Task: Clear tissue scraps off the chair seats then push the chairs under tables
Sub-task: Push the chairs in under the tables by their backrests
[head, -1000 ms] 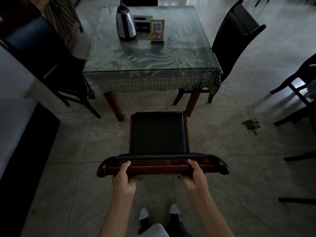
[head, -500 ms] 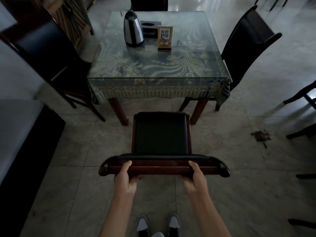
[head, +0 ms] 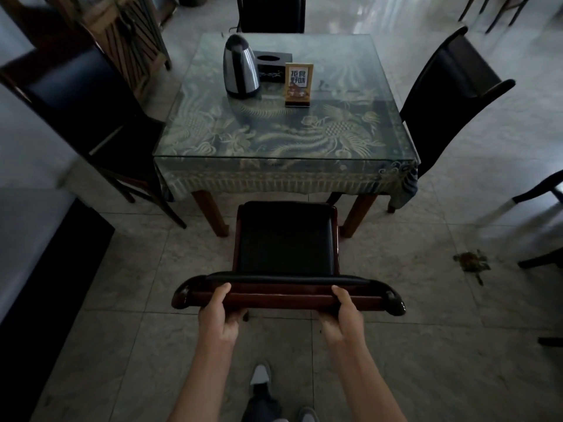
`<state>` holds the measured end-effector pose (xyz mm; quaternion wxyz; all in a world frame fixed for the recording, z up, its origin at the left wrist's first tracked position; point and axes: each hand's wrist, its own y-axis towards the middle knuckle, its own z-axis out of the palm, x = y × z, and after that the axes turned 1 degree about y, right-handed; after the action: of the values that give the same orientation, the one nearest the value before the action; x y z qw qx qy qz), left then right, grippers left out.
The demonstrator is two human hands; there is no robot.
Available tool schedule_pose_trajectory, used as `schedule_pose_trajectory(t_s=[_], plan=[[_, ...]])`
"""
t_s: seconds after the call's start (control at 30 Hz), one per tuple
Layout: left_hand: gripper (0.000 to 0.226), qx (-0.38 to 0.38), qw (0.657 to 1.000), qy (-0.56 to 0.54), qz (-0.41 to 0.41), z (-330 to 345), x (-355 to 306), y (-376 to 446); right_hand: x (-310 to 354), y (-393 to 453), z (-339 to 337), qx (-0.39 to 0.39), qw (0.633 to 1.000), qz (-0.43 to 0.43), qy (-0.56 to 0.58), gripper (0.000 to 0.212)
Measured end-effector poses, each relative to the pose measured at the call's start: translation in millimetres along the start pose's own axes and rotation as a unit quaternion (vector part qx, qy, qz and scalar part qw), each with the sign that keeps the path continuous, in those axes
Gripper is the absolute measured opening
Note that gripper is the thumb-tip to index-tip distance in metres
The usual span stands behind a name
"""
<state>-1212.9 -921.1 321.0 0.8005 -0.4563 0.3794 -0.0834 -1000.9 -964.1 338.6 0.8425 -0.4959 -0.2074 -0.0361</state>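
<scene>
A dark wooden chair (head: 286,239) with a black padded seat stands in front of me, facing the glass-topped table (head: 286,138). Its seat front lies level with the table's near legs, just below the hanging cloth edge. My left hand (head: 217,312) grips the chair's top rail left of centre, thumb on top. My right hand (head: 344,312) grips the same rail right of centre. The seat is bare, with no tissue on it.
On the table stand a steel kettle (head: 240,67), a black tissue box (head: 272,67) and a small sign card (head: 298,83). Other chairs stand at the left (head: 79,108), right (head: 451,95) and far side (head: 271,13). A brown mess (head: 470,261) lies on the floor tiles to the right.
The chair and I have moved forward toward the table; the seat front now reaches the table's near legs. Both hands keep the same grip on the rail.
</scene>
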Motion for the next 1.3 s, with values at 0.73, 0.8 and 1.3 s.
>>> schedule_pose_trajectory(t_s=[0.73,0.8,1.3], plan=[[0.05,0.017,0.999,-0.014,-0.034,65,-41,47,12,55,68,0.007,1.0,-0.016,0.018,0.038],[0.049,0.019,0.999,-0.011,-0.035,69,-45,49,13,58,72,0.006,1.0,-0.019,0.015,0.043],[0.052,0.012,1.0,-0.009,-0.025,95,-52,62,24,75,94,-0.003,1.0,-0.027,-0.005,0.05]])
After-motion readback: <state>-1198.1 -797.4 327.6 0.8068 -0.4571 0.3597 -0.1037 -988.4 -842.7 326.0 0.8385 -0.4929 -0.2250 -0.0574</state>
